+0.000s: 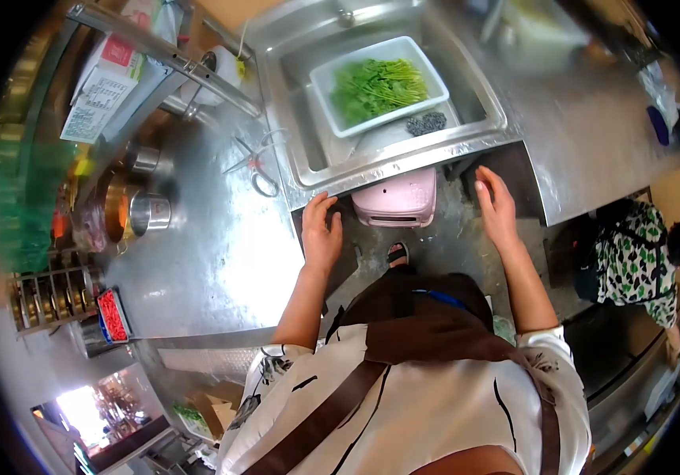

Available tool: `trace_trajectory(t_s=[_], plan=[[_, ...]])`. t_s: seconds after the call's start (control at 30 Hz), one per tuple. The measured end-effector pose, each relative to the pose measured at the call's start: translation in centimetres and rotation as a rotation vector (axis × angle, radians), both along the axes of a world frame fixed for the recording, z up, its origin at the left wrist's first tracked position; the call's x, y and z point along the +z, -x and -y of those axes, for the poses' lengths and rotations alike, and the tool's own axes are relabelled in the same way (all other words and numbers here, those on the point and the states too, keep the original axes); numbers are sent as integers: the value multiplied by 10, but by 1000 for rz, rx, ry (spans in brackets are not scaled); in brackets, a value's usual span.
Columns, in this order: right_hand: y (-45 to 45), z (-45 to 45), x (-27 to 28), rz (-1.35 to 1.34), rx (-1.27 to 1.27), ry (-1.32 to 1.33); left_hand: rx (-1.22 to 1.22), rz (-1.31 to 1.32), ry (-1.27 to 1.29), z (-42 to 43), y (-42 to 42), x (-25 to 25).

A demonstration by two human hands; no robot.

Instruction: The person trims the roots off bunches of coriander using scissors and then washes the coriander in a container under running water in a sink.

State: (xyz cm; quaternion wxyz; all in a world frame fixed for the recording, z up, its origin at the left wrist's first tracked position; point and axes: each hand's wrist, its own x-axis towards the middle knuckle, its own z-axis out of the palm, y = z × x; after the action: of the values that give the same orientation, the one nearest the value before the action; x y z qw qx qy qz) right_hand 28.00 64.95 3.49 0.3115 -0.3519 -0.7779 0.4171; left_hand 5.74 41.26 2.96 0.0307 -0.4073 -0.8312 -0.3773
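My left hand hangs just below the front edge of the steel sink, fingers loosely extended and holding nothing. My right hand, fingers stretched upward, is also empty and lies near the sink's right front corner. Inside the sink rests a white plastic tub of leafy green stalks. A dark scouring pad lies beside the tub's near side. On the counter left of the sink are scissors with pale handles.
Below the sink stands a pink bin. Steel counters flank the sink. Metal pots and a tray of red pieces are at left. A person in a patterned top bends at far right.
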Motion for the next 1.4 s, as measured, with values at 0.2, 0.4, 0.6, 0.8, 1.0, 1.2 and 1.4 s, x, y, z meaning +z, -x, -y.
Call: trace_trajectory(t_s=[0.2, 0.4, 0.6, 0.8, 1.0, 1.2, 1.4], plan=[[93, -72, -18, 132, 222, 52, 45, 76, -16, -18, 37, -19], [184, -163, -68, 415, 357, -131, 262, 301, -27, -37, 31, -19], [272, -248, -157, 530, 313, -162, 556, 380, 65, -81, 5, 0], [296, -260, -132, 1103, 698, -182, 430, 333, 142, -124, 13, 20], [250, -222, -107, 623, 537, -342, 120, 118, 192, -174, 95, -2], [263, -169, -129, 818, 840, -355, -136, -6, 787, -207, 164, -88], [266, -164, -145, 1036, 988, -356, -221, 184, 1225, -212, 142, -103]])
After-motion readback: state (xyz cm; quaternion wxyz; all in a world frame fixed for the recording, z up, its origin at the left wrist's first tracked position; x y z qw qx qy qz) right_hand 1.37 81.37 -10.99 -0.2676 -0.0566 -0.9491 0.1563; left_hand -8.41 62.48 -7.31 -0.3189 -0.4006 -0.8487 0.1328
